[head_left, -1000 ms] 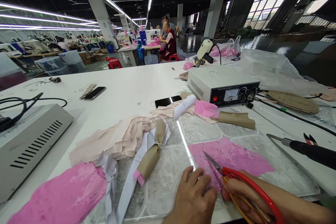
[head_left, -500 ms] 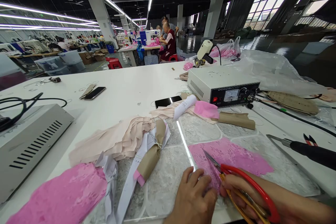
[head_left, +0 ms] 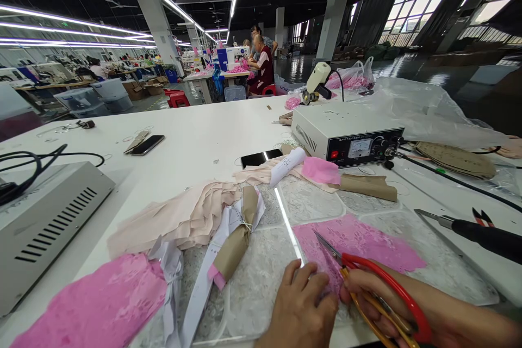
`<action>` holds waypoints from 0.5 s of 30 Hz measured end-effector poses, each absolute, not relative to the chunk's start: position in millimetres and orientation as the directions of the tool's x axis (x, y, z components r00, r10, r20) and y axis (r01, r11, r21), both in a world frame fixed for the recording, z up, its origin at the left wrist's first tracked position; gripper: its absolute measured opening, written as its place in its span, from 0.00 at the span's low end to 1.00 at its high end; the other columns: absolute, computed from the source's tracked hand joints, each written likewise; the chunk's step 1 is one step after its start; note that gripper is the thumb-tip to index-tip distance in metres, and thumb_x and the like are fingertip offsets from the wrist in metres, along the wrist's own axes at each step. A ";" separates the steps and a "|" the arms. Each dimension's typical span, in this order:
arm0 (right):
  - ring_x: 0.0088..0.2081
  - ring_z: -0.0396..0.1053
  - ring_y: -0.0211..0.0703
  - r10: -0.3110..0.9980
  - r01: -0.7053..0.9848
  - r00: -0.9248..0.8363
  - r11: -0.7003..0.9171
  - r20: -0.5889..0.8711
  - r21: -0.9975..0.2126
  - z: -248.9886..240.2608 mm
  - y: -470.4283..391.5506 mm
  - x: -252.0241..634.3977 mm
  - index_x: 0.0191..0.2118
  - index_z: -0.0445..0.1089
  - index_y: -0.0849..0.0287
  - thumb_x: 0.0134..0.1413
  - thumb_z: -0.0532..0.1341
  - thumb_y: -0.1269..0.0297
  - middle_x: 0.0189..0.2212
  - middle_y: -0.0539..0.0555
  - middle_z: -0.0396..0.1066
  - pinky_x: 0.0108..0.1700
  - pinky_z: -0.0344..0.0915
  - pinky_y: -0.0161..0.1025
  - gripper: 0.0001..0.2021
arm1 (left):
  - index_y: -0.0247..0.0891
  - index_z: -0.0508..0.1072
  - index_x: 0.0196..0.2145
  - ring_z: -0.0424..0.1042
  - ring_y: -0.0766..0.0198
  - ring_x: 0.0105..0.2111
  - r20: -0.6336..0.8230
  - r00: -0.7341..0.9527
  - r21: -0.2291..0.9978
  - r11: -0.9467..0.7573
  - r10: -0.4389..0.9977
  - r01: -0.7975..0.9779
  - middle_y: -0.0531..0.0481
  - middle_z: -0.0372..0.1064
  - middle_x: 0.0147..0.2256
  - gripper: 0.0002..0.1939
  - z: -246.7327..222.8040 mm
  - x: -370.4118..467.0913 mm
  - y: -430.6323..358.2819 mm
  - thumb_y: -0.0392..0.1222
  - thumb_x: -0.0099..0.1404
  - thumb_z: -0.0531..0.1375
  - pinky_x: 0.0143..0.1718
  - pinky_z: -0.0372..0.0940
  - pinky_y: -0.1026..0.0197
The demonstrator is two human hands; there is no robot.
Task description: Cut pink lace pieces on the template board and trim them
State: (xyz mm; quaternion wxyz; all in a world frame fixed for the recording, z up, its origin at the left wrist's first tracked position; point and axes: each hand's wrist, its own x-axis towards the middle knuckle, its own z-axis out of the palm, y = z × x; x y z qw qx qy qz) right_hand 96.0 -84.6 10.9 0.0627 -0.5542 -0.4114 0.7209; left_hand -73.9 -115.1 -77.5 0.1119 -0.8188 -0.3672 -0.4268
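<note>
My right hand (head_left: 377, 296) is wrapped round the scissors (head_left: 383, 283), whose loops are red and orange. Their blades lie over the pink lace piece (head_left: 362, 239), pointing up and left. Beside the blades, my left hand (head_left: 302, 304) has bent fingers at the lace's lower left edge, gripping or pressing it near the thumb; the exact contact is hidden. Beneath the lace is a grey marbled mat (head_left: 256, 272). To the left of my hands lies a brown tied roll (head_left: 234, 244), with white paper strips (head_left: 204, 283) under it.
Pale pink layered fabric (head_left: 183, 215) and more pink lace (head_left: 93, 299) lie left. A control box with a dial (head_left: 346, 133) stands behind the mat. A black-handled pointed tool (head_left: 473, 231) lies right, and a vented grey box (head_left: 57, 228) left. People sit at sewing machines beyond.
The scissors' tips have shifted very slightly up and left over the lace. My left hand stays in nearly the same place.
</note>
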 end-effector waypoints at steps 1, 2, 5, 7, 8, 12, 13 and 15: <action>0.14 0.49 0.31 0.542 0.357 -0.365 -0.670 -0.757 -0.651 10.5 -84.5 95.6 0.27 0.63 0.57 0.51 0.55 0.51 0.14 0.43 0.53 0.13 0.56 0.26 0.14 | 0.41 0.72 0.31 0.72 0.63 0.41 0.783 0.362 0.132 -0.704 0.506 0.698 0.52 0.75 0.36 0.04 -77.6 -73.6 -115.1 0.36 0.64 0.59 0.49 0.63 0.57; 0.14 0.50 0.31 0.540 0.347 -0.352 -0.683 -0.764 -0.643 9.8 -84.5 95.3 0.27 0.63 0.58 0.50 0.55 0.52 0.14 0.43 0.53 0.13 0.56 0.26 0.14 | 0.41 0.72 0.31 0.72 0.63 0.41 0.786 0.356 0.135 -0.702 0.505 0.699 0.53 0.75 0.35 0.04 -77.3 -73.2 -115.0 0.35 0.64 0.59 0.49 0.62 0.57; 0.12 0.49 0.30 0.548 0.334 -0.346 -0.687 -0.762 -0.646 7.0 -84.5 94.5 0.27 0.63 0.58 0.51 0.56 0.52 0.13 0.43 0.54 0.13 0.55 0.26 0.14 | 0.40 0.72 0.30 0.72 0.64 0.41 0.808 0.325 0.148 -0.703 0.491 0.695 0.53 0.74 0.34 0.06 -74.9 -72.2 -114.6 0.35 0.64 0.58 0.49 0.62 0.58; 0.11 0.48 0.29 0.552 0.346 -0.345 -0.677 -0.759 -0.649 6.1 -84.5 94.5 0.27 0.63 0.58 0.51 0.56 0.52 0.13 0.42 0.54 0.13 0.55 0.26 0.13 | 0.40 0.71 0.29 0.71 0.64 0.40 0.821 0.303 0.161 -0.705 0.484 0.690 0.53 0.74 0.33 0.07 -73.4 -71.9 -114.3 0.34 0.65 0.57 0.49 0.61 0.58; 0.11 0.48 0.29 0.554 0.351 -0.344 -0.672 -0.758 -0.652 6.1 -84.5 94.5 0.27 0.63 0.58 0.51 0.56 0.53 0.12 0.42 0.54 0.12 0.54 0.26 0.13 | 0.39 0.72 0.29 0.71 0.64 0.40 0.824 0.297 0.164 -0.706 0.482 0.689 0.53 0.74 0.33 0.08 -73.2 -72.0 -114.3 0.34 0.65 0.57 0.49 0.61 0.58; 0.12 0.48 0.29 0.555 0.343 -0.350 -0.674 -0.755 -0.654 9.6 -84.7 93.8 0.25 0.62 0.57 0.51 0.56 0.52 0.12 0.42 0.54 0.13 0.55 0.25 0.14 | 0.40 0.72 0.30 0.72 0.63 0.41 0.811 0.320 0.148 -0.702 0.490 0.697 0.52 0.74 0.34 0.05 -76.1 -73.4 -114.9 0.34 0.64 0.58 0.49 0.62 0.57; 0.12 0.49 0.29 0.551 0.340 -0.353 -0.678 -0.756 -0.652 11.0 -84.6 93.3 0.24 0.61 0.57 0.51 0.56 0.53 0.12 0.42 0.53 0.13 0.55 0.25 0.14 | 0.40 0.72 0.31 0.72 0.63 0.41 0.805 0.330 0.143 -0.701 0.493 0.699 0.52 0.74 0.34 0.05 -77.1 -73.8 -115.1 0.34 0.64 0.58 0.49 0.63 0.57; 0.13 0.49 0.30 0.548 0.340 -0.360 -0.676 -0.755 -0.653 13.4 -83.9 92.1 0.23 0.61 0.57 0.51 0.56 0.53 0.12 0.43 0.53 0.13 0.55 0.26 0.14 | 0.40 0.72 0.31 0.72 0.63 0.41 0.798 0.338 0.142 -0.700 0.499 0.700 0.52 0.74 0.34 0.05 -78.4 -74.1 -115.4 0.35 0.64 0.58 0.48 0.63 0.57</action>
